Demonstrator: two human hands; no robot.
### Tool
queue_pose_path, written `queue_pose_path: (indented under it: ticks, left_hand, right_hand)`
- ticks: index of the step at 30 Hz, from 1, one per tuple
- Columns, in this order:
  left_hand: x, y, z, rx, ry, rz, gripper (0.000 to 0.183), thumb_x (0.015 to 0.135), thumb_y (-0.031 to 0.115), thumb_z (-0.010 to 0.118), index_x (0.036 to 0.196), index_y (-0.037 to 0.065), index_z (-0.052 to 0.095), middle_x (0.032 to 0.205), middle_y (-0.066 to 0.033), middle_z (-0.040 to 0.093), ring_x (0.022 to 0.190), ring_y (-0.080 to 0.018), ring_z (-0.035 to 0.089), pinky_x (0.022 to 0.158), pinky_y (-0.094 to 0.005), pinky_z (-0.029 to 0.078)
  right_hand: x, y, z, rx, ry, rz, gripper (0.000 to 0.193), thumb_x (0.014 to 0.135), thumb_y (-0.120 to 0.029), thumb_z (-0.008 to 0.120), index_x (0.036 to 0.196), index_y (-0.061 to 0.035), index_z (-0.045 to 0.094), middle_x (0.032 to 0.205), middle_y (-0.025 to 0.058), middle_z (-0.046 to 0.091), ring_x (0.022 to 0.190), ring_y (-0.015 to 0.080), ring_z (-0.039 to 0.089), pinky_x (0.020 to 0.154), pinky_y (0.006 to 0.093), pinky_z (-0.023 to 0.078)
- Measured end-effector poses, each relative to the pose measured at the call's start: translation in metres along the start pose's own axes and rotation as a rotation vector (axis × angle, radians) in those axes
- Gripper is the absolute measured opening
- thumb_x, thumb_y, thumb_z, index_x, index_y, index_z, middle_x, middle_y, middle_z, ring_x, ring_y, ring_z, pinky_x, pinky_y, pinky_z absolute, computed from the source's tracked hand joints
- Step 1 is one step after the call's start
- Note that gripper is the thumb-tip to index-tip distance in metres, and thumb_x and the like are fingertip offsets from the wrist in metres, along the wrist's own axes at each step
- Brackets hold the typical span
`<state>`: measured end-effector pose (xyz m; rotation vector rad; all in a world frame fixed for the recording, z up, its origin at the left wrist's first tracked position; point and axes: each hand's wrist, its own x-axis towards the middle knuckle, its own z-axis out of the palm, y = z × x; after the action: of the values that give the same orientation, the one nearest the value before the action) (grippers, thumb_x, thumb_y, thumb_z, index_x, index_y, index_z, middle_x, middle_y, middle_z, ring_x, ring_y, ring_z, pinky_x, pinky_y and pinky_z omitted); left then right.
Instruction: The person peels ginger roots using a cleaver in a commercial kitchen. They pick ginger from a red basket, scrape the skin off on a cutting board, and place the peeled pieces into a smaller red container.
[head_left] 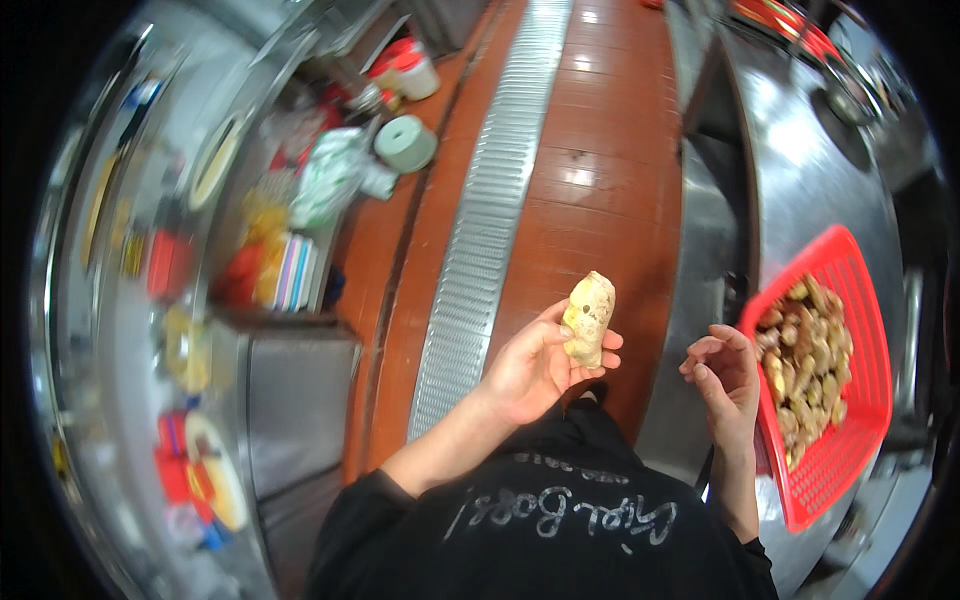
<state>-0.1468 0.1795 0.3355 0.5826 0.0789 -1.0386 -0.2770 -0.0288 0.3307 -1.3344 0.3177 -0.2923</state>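
Note:
A knobbly, pale tan ginger root [591, 318] with a yellow cut patch rests upright in my left hand [530, 372]. The thumb presses its left side and the fingers lie behind and beneath it. To the right, my right hand [730, 388] hovers by the left rim of a red plastic basket [872, 395]. Its fingers are loosely curled with a gap to the thumb, and I see nothing in them. Several more pieces of ginger [808, 365] are heaped inside the basket.
The basket stands on a steel counter [800, 180] along the right. A metal drain grate [490, 210] runs down the red tiled floor [610, 150]. At left are a steel cabinet [300, 410], shelves with bags, and a pale green round tub [405, 143].

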Motion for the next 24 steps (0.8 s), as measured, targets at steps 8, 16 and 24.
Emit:
queue_pose_path:
  ticks: [8,16,24]
  left_hand:
    - [-0.140,0.046,-0.099,0.089,0.211,0.380,0.031,0.094,0.030,0.050,0.114,0.006,0.047,0.085,-0.0048,0.057,0.071,-0.0102,0.055,0.061,-0.0231,0.046]
    - [-0.332,0.097,-0.240,-0.078,0.563,0.769,0.035,0.092,0.018,0.045,0.126,0.008,0.040,0.102,-0.0061,0.055,0.086,-0.0143,0.056,0.067,-0.0265,0.048]
    - [-0.455,0.115,-0.307,-0.320,0.707,1.251,0.044,0.085,0.019,0.042,0.128,0.010,0.041,0.110,-0.0119,0.056,0.092,-0.0225,0.054,0.083,-0.0364,0.045]
  right_hand:
    - [0.015,0.032,0.135,-0.148,-0.345,0.096,0.041,0.084,0.003,0.056,0.122,-0.0032,0.044,0.095,0.0037,0.055,0.087,0.0126,0.055,0.076,0.0258,0.048]
    - [0.002,0.114,0.390,-0.147,-0.821,0.249,0.039,0.083,0.006,0.053,0.120,-0.0003,0.042,0.088,0.0027,0.056,0.076,0.0069,0.052,0.069,0.0198,0.043]
    - [0.003,0.151,0.568,-0.369,-1.343,0.213,0.037,0.084,0.006,0.054,0.119,-0.0010,0.045,0.091,0.0037,0.057,0.082,0.0085,0.055,0.074,0.0204,0.045]
